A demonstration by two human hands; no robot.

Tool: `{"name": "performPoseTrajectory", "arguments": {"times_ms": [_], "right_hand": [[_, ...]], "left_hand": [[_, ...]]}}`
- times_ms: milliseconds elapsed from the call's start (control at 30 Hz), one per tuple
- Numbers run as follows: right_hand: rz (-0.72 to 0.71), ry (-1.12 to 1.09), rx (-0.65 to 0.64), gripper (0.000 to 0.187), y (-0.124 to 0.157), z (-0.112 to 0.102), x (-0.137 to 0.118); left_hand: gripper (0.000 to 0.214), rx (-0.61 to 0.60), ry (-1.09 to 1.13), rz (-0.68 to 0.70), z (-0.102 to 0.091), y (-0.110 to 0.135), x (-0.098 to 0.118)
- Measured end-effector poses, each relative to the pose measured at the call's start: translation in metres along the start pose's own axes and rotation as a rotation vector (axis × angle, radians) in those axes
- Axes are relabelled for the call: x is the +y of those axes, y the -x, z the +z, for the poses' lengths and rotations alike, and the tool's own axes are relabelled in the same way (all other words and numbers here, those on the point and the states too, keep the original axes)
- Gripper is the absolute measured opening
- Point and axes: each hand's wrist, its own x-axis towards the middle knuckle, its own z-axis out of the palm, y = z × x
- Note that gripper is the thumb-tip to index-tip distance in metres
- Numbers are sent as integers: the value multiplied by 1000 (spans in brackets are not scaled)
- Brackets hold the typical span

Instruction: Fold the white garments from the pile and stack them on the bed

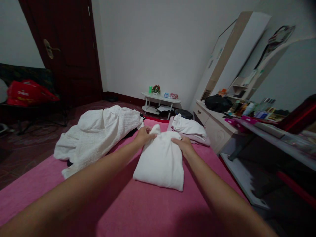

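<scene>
A folded white garment (161, 163) lies on the pink bed cover (138, 210) in front of me. My left hand (142, 135) grips its far left corner, fingers closed on the cloth. At the far right edge of the same garment, my right hand (184, 144) pinches the fabric. Both arms reach forward across the bed.
A crumpled white garment (98, 133) lies to the left on the bed. A small stack of folded clothes (189, 129) sits at the far right corner. Beyond are a white low table (160, 98), a cluttered dresser (217, 121) at right and a dark door (66, 49).
</scene>
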Motion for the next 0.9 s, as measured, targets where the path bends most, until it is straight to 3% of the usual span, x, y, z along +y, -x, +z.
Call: {"name": "performPoseTrajectory", "arguments": {"times_ms": [133,200,267,333,433,467,533,600,667,767,833,900], "right_hand": [[-334,24,129,35,7,-22,-62],[-434,98,147,35,22,-31,-72],[-478,220,128,30,48,-36,-57],[-438,360,40,25,81,-40,-24],[-398,541,-242,31,124,-50,24],[-406,578,-293,34,132,-54,32],[-438,596,-288,35,137,-59,32],[-467,547,-185,32,126,-54,15],[-493,466,-95,28,104,-38,-7],[-519,452,-73,37,68,3,-20],[-485,587,-73,46,52,31,-8],[-368,761,-96,51,44,51,15]], "left_hand": [[70,92,331,354,-38,-5,55],[65,85,300,550,-54,4,67],[43,32,138,645,-63,24,58],[22,-78,-46,638,-65,53,28],[25,-402,-266,607,-65,96,-26],[31,-452,-306,606,-66,106,-38],[36,-491,-329,581,-71,115,-43],[35,-426,-299,526,-74,108,-26],[35,-290,-259,494,-66,92,0],[41,-125,-268,556,-33,68,24],[49,-108,-370,566,-2,59,18],[56,-141,-504,523,25,57,-2]]}}
